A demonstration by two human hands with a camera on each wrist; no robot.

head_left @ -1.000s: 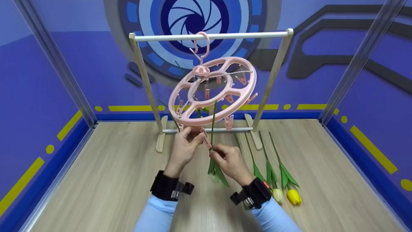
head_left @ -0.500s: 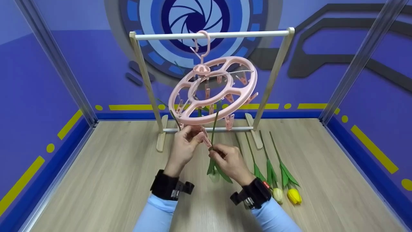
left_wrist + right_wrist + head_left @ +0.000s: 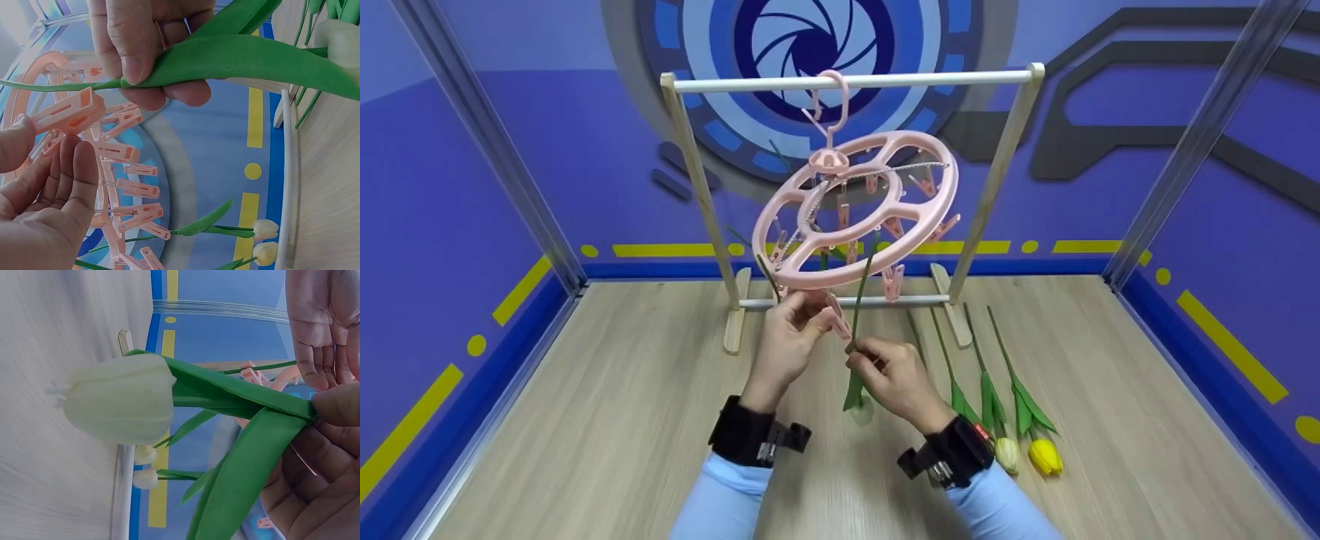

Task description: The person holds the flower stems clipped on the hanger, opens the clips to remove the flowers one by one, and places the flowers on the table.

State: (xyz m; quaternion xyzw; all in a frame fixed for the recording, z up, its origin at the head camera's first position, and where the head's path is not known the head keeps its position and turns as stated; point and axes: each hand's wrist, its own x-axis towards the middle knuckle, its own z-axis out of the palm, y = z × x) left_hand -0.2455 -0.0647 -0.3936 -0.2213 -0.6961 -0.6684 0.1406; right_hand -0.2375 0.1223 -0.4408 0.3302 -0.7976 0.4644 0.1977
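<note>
Tilted further right now, the white tulip (image 3: 858, 352) stays pinched by the right hand (image 3: 894, 379) while the left hand (image 3: 789, 341) pinches a clip (image 3: 838, 318).

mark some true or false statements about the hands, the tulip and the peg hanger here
1. The right hand pinches a white tulip by its stem. True.
2. The left hand rests flat on the table. False: it holds a pink clip of the round hanger.
3. A yellow tulip lies on the table at the person's right. True.
4. The round hanger lies on the floor. False: it hangs by its hook from the rack's rail.
</note>
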